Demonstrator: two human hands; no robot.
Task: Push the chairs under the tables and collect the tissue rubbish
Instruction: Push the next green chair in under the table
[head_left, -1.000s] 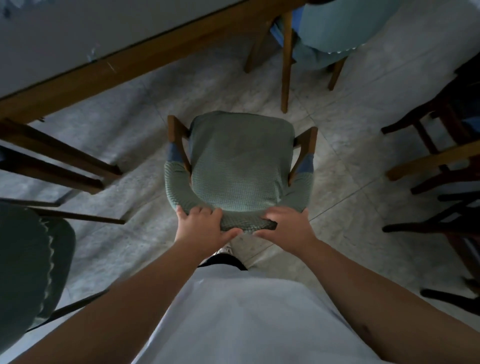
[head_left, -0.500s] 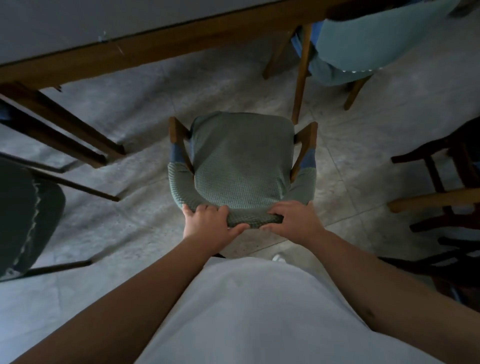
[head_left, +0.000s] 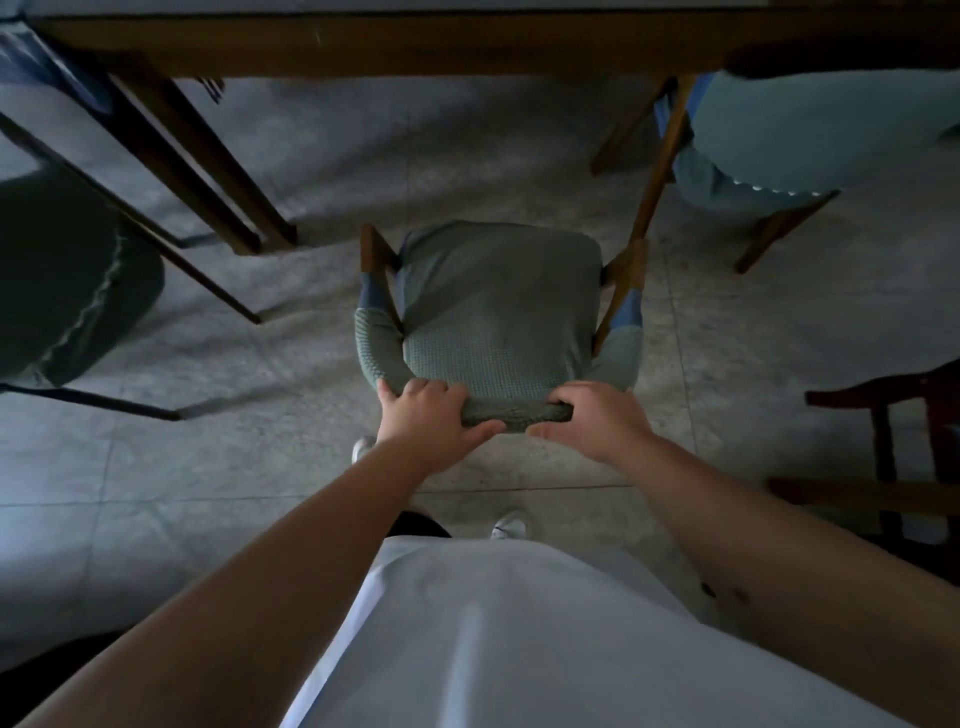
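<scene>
Hands both wrapped over the top rail: my left hand (head_left: 427, 415) and right hand (head_left: 597, 418) grip the green chair (head_left: 498, 312) by its backrest, thumbs underneath, I guess for a straight shove. It stands on the floor just short of the table (head_left: 363, 47) edge, between the table legs (head_left: 208, 166). Open floor ahead, neighbour chair (head_left: 810, 135) close on the right. No tissue visible.

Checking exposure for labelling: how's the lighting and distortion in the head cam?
Head view: dim, bluish, no glare; table underside and dark chairs on the right nearly lost in shadow; wide-angle bends edges; left hand, right hand and green chair readable.
</scene>
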